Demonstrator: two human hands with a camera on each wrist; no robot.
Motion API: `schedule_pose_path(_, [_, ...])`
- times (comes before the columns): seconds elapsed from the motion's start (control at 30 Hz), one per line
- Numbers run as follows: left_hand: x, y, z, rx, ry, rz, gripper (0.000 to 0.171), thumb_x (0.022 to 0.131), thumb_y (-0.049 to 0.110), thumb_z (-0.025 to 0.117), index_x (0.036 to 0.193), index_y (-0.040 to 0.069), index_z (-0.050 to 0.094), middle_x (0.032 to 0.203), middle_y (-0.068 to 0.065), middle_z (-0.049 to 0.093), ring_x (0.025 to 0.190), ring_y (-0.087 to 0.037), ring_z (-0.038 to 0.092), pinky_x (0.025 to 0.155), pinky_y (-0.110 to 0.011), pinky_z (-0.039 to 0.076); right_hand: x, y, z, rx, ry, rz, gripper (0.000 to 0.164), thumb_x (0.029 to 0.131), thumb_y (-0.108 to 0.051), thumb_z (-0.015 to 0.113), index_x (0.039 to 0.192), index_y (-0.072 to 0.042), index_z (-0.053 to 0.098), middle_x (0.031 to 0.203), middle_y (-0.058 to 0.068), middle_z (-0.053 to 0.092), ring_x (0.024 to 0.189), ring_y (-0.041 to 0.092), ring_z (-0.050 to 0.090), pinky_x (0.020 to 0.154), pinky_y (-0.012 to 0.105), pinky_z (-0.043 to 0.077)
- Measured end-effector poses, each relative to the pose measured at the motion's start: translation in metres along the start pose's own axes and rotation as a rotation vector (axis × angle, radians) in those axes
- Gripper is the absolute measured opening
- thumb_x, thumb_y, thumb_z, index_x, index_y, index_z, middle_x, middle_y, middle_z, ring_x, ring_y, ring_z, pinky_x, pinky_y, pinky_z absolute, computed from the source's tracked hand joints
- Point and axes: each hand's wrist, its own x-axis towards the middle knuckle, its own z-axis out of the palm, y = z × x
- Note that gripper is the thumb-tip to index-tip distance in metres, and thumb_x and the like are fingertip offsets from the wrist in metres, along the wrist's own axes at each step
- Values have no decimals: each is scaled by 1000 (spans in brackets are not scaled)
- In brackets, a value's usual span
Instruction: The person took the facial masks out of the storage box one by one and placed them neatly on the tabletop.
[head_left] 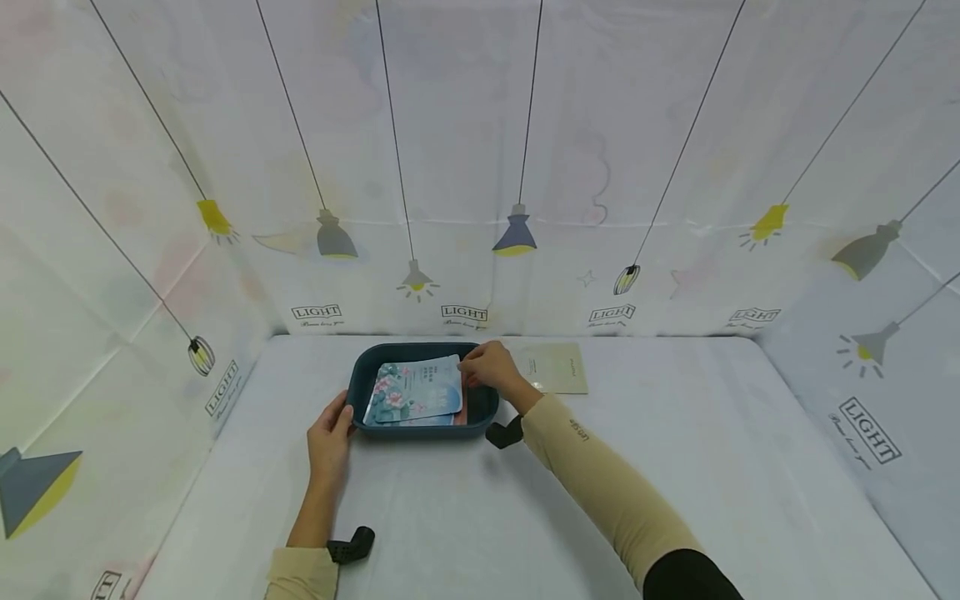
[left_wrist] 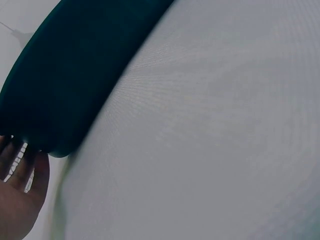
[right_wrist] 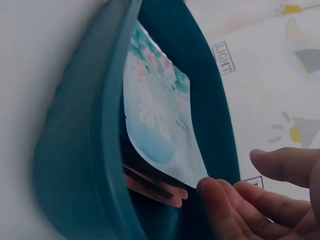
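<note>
A dark teal plastic basket (head_left: 422, 432) stands near the far side of the white table. Inside lies a flat sachet (head_left: 420, 387) printed with pink flowers and green leaves, on top of other packets. Pinkish-brown packets (right_wrist: 150, 185) show beneath it in the right wrist view. My left hand (head_left: 330, 437) touches the outside of the basket's left end, fingers stretched toward its wall. My right hand (head_left: 492, 367) reaches over the basket's right end. Its fingertips are at the sachet's corner, the thumb held apart from the fingers in the right wrist view.
A pale yellow-green flat packet (head_left: 558, 369) lies on the table (head_left: 720, 467) to the right of the basket, partly behind my right hand. Behind the table hangs a white cloth (head_left: 465, 108) printed with lamps. Black wrist straps sit on both arms.
</note>
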Motion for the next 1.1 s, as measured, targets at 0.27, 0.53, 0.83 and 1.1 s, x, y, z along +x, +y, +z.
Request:
schedule_pose_path(0.27, [1, 0, 2, 22, 27, -18, 43, 104, 26, 46, 145, 12, 46, 147, -7, 50, 128, -20, 51, 82, -3, 48, 0, 4, 17, -177, -14, 40, 24, 85, -11, 72, 103, 5, 67, 96, 15, 69, 72, 23, 69, 73, 35, 60])
schedule_pose_path(0.53, [1, 1, 1, 18, 9, -8, 44, 104, 25, 46, 146, 11, 44, 149, -10, 48, 131, -22, 49, 80, -1, 46, -5, 2, 33, -202, 23, 36, 25, 83, -7, 74, 103, 5, 64, 99, 16, 66, 61, 15, 63, 55, 25, 56])
schedule_pose_path(0.83, [0, 1, 0, -21, -12, -8, 44, 104, 23, 47, 146, 9, 45, 149, -12, 47, 133, -24, 48, 81, -1, 47, -13, 1, 45, 4, 99, 43, 28, 82, -2, 70, 109, 6, 65, 90, 15, 69, 62, 17, 65, 60, 28, 57])
schedule_pose_path(1.1, [1, 0, -1, 3, 1, -1, 44, 104, 23, 47, 145, 9, 45, 148, -11, 48, 131, -23, 49, 82, -2, 47, -13, 3, 59, 52, 76, 14, 33, 84, -3, 68, 115, 5, 63, 100, 18, 69, 55, 14, 62, 50, 22, 50])
